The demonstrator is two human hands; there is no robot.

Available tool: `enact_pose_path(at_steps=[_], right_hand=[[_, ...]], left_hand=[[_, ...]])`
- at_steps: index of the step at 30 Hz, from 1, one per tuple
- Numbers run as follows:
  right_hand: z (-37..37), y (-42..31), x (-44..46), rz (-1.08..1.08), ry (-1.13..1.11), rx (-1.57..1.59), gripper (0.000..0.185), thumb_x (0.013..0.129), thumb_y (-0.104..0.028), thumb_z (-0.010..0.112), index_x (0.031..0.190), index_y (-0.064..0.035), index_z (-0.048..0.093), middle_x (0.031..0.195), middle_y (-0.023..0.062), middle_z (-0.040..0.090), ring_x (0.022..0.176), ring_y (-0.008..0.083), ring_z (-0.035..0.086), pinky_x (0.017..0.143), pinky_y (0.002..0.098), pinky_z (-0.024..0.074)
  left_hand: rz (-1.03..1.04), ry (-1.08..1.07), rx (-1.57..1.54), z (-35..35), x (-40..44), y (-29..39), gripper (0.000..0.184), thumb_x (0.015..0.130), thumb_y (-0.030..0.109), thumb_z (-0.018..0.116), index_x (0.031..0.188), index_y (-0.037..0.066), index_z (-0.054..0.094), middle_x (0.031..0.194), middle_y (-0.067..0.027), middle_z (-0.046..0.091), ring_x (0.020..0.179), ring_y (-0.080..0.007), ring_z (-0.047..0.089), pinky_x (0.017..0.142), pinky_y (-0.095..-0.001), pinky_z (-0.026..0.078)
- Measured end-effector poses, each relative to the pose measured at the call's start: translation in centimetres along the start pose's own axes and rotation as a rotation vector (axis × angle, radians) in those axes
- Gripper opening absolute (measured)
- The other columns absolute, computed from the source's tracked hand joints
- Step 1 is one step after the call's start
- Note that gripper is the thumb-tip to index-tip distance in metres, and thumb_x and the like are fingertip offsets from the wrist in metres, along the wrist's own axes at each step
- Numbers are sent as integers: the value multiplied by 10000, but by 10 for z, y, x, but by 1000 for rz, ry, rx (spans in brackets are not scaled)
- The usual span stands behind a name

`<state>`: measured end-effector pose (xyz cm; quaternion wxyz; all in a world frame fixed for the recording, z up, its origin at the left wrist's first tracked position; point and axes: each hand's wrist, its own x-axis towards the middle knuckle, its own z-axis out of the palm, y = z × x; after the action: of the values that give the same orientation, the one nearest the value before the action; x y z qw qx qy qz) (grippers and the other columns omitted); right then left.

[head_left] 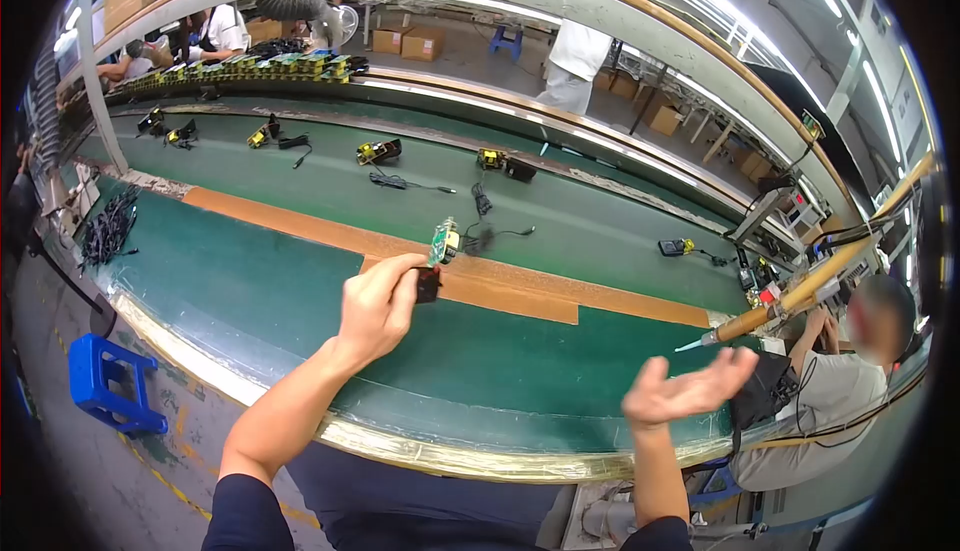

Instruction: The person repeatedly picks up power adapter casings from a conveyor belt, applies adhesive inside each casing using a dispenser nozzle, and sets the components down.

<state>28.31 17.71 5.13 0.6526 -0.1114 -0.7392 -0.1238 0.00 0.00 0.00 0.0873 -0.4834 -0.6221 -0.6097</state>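
Note:
My left hand (380, 306) pinches a black plastic case (427, 285) over the orange-brown strip at the middle of the bench. A small green and yellow circuit board (444, 241) stands up just above the case; whether the two are joined I cannot tell. To the right, my right hand (690, 387) is turned up with its fingers spread and nothing in it. Close above that hand, a yellow-brown dispenser tube with a pale blue tip (690, 346) points down to the left.
On the green conveyor (590, 209) beyond lie several board assemblies with black cables. A cable bundle (108, 229) rests at the far left. A blue stool (112, 381) stands on the floor at left. Another person (835, 391) sits at the right, near a black bag (762, 383).

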Motion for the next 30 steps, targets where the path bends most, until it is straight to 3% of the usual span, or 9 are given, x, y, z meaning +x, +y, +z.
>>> enact_pose_path(at_steps=[2, 4, 5, 6, 7, 9, 14, 19, 30], right_hand=[[-9, 14, 11, 202, 202, -67, 733, 803, -82, 571, 1395, 22, 150, 1431, 226, 200, 1338, 342, 228, 1080, 510, 198], [-9, 24, -8, 639, 262, -1, 645, 841, -69, 566, 1369, 27, 208, 1352, 216, 332, 1257, 312, 364, 1055, 472, 266], [-10, 39, -8, 789, 210, 191, 537, 866, -64, 553, 1328, 14, 290, 1239, 173, 425, 1096, 237, 445, 952, 377, 340], [-10, 49, -7, 933, 161, 391, 434, 892, -59, 541, 1286, 0, 371, 1125, 129, 518, 936, 161, 527, 849, 282, 415], [-6, 48, -3, 935, 172, 385, 434, 892, -59, 541, 1286, 0, 371, 1125, 129, 518, 936, 161, 527, 849, 282, 415], [9, 38, 4, 1041, 268, 649, 341, 905, -78, 532, 1227, -6, 447, 886, 47, 567, 708, 86, 500, 669, 201, 412], [41, 0, 41, 988, 83, 1090, 317, 962, -160, 455, 1249, -24, 441, 719, 16, 512, 527, 63, 427, 488, 193, 362], [62, -44, 67, 874, -16, 1510, 286, 978, -173, 425, 1233, -44, 433, 675, 33, 502, 436, 88, 418, 415, 216, 382], [46, -72, 67, 757, -115, 1641, 296, 1020, -279, 311, 1234, -80, 357, 576, -23, 392, 356, 51, 327, 351, 194, 332]], left_hand=[[262, -53, 191, -10, 3, 3, 182, 822, -16, 545, 968, 40, 637, 728, -37, 625, 496, -136, 480, 474, -244, 379], [544, -180, 417, -27, 6, 9, 167, 818, -27, 541, 939, 30, 640, 659, -44, 584, 488, -102, 460, 453, -245, 352], [549, -193, 409, -25, 5, 12, 167, 818, -27, 541, 939, 30, 640, 659, -44, 584, 488, -102, 460, 453, -245, 352], [374, -231, 306, -24, 4, 14, 153, 826, -14, 539, 933, 30, 638, 659, -38, 580, 493, -93, 458, 449, -237, 350], [201, -263, 206, -22, 4, 16, 140, 834, -2, 537, 927, 30, 636, 659, -32, 575, 498, -85, 456, 445, -229, 349], [-146, -316, 12, -19, 7, 19, 120, 850, 24, 532, 914, 31, 633, 659, -20, 566, 508, -68, 452, 438, -214, 345], [-504, -278, -412, -7, 16, 33, 121, 880, 83, 521, 910, 32, 627, 698, -13, 578, 530, -59, 458, 439, -189, 368], [-538, -392, -551, 14, 17, 27, 146, 911, 85, 499, 972, 8, 607, 784, -61, 604, 589, -78, 509, 491, -192, 446], [-580, -458, -839, 22, -3, 66, 181, 923, 56, 494, 1078, -16, 556, 777, -54, 582, 632, -78, 502, 565, -229, 523]])
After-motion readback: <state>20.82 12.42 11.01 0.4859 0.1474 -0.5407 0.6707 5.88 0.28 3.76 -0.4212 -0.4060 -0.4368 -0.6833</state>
